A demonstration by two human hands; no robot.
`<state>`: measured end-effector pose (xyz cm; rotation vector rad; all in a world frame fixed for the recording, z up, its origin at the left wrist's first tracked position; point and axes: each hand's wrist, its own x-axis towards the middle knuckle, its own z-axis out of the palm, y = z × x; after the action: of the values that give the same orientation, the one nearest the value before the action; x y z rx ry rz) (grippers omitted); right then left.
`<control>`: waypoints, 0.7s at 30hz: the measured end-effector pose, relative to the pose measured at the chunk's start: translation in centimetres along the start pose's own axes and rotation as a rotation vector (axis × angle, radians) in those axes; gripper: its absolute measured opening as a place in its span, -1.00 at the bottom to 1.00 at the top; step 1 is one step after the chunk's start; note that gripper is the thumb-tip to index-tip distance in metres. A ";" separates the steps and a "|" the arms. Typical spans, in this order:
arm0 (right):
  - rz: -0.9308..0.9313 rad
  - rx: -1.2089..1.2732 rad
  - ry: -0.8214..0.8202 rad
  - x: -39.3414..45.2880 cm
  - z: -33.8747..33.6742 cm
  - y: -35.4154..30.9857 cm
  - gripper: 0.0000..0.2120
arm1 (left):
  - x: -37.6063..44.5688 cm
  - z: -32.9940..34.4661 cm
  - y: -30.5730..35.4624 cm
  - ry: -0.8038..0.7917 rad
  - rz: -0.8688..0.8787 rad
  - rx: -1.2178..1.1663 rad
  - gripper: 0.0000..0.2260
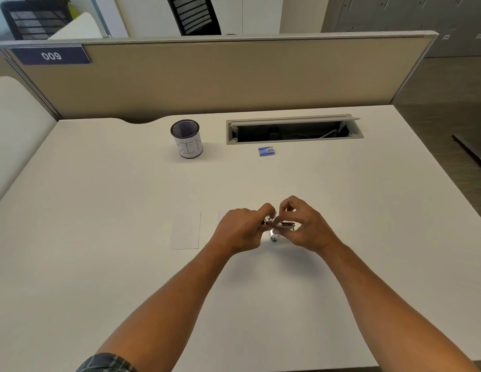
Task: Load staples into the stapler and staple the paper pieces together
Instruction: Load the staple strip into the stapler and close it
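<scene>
Left hand (240, 229) and right hand (305, 226), fingers curled, both grip the small stapler (277, 228) just above the bench (99, 237). Paper piece (186, 232) lies to their left. Beyond: staple box (266, 151), mesh cup (186, 138).

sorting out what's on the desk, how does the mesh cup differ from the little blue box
The mesh cup is a round, upright, open-topped container in dark mesh with a white label wrapped round it; the blue box is a flat, closed rectangular carton. The cup is clearly larger and taller than the box. The cup stands left of the open cable tray; the box lies just in front of it. Both rest on the white desk, beyond both hands.
</scene>
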<state>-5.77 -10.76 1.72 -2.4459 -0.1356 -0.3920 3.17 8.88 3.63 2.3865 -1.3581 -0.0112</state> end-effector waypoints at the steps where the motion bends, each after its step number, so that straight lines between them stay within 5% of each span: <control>1: 0.003 -0.023 -0.009 0.0 -0.2 0.2 -0.82 | -0.2 0.0 -0.1 -0.004 -0.005 -0.003 -0.73; 11: 0.215 0.060 -0.013 -0.6 -0.4 1.6 -0.54 | -0.6 0.1 -0.5 0.014 -0.029 0.009 -0.73; 21: 0.331 0.113 -0.128 -0.2 -0.4 1.7 -0.79 | -0.2 0.0 -0.2 -0.003 0.037 0.139 -0.50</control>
<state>-5.70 -12.31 0.94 -2.3255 0.1872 -0.0797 3.21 9.13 3.53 2.4743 -1.4476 0.0933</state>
